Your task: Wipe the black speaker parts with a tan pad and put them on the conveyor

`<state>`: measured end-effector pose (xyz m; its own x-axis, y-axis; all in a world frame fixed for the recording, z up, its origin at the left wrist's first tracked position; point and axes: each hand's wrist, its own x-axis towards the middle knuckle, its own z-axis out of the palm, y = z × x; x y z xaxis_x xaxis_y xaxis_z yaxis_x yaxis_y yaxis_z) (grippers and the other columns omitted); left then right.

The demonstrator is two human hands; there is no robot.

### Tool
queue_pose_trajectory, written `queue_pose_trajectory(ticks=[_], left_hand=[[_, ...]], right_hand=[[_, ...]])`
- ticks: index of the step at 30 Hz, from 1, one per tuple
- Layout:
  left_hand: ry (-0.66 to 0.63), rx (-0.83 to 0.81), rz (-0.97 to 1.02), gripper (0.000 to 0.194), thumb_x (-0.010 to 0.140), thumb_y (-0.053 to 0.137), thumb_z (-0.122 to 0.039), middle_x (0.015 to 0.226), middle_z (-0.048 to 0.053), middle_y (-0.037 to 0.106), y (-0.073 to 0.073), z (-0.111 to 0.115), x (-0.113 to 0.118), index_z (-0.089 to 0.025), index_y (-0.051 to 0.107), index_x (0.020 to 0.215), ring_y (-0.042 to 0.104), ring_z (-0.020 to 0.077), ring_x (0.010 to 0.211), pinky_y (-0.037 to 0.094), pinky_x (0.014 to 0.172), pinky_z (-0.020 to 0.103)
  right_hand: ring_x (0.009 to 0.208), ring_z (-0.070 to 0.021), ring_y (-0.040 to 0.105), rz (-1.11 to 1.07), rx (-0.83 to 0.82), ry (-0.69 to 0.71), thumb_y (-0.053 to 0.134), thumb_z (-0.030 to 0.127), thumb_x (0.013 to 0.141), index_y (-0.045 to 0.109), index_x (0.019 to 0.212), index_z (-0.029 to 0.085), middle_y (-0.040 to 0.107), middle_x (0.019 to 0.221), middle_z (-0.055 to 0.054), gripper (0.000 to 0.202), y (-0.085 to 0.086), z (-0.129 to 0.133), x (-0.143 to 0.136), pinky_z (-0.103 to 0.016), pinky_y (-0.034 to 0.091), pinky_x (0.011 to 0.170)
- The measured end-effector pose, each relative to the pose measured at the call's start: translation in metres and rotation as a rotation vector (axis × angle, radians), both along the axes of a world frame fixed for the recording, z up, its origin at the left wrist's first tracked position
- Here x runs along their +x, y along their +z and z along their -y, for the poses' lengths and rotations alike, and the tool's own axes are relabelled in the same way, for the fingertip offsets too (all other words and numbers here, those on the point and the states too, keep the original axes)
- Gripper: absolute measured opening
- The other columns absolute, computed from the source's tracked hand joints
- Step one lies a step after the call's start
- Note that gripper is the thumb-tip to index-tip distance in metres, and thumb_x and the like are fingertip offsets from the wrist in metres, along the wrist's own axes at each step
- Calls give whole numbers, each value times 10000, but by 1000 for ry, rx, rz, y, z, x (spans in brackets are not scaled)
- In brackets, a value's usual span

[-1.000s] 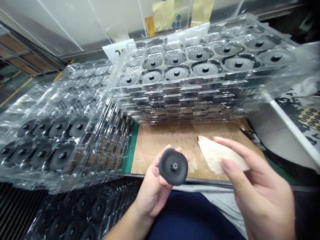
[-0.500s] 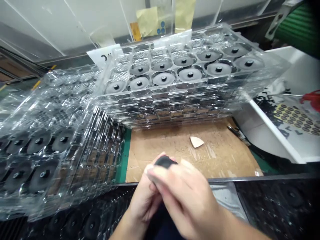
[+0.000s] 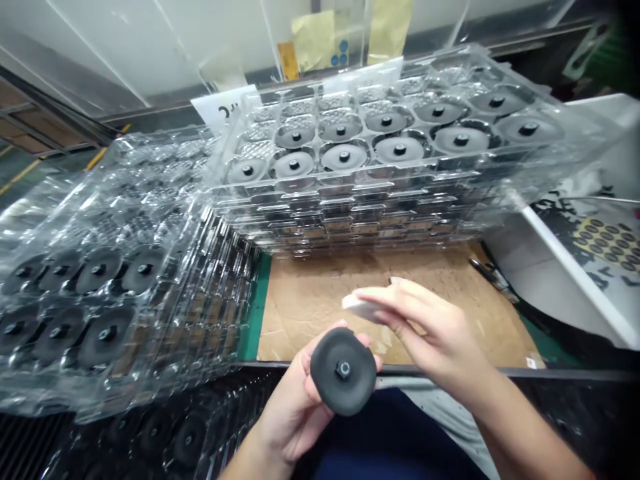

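Observation:
My left hand (image 3: pixel 295 393) grips a black round-cornered disc (image 3: pixel 345 393) by its edge and underside. The disc's upper face is turned up, with a short stem holding a metal nut at its centre. To its upper right, my right hand (image 3: pixel 425 327) pinches a small white block (image 3: pixel 361 307) between thumb and fingers, apart from the disc. The block's far end is hidden by the fingers. A pale edge just above the right fingers seems to belong to the wedge lying on the cardboard (image 3: pixel 310 287), mostly covered by this hand.
Stacked clear plastic trays (image 3: pixel 350 190) stand behind the cardboard, the top one holding several black discs. More tray stacks (image 3: pixel 165 300) rise at the left. At the right are a pen-like tool (image 3: pixel 487 273) and a white bin (image 3: pixel 575 267) with black scraps.
My hands have drawn apart: the right moved up and right with the white block, while the left now shows the disc's face. The view has shifted slightly.

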<state>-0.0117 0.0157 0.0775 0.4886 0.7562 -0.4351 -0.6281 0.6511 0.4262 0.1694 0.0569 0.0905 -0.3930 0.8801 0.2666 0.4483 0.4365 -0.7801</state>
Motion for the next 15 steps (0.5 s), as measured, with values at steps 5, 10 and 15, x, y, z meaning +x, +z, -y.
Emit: queue_pose_trajectory(ticks=[5, 10, 15], left_hand=[[28, -11, 87, 471, 619, 738, -119, 1074, 45, 646, -8, 2, -8, -248, 605, 1052, 622, 239, 969, 500, 842, 356], [-19, -27, 105, 419, 648, 709, -92, 1052, 48, 655, -8, -2, -3, -231, 615, 1032, 631, 231, 944, 507, 814, 325], [-78, -45, 14, 389, 659, 715, -167, 966, 51, 672, -4, -3, 2, -201, 621, 1035, 625, 215, 911, 469, 843, 324]], right_hand=[[939, -159, 605, 171, -162, -133, 407, 195, 888, 548, 1139, 215, 635, 1030, -57, 288, -79, 27, 5, -279, 509, 780], [937, -194, 615, 204, -180, -272, 397, 230, 890, 540, 1088, 167, 634, 1041, -88, 253, -79, 35, 11, -325, 520, 764], [861, -144, 610, 92, 119, -126, 473, 225, 871, 508, 1175, 268, 637, 1018, -29, 309, 12, 26, 3, -234, 482, 664]])
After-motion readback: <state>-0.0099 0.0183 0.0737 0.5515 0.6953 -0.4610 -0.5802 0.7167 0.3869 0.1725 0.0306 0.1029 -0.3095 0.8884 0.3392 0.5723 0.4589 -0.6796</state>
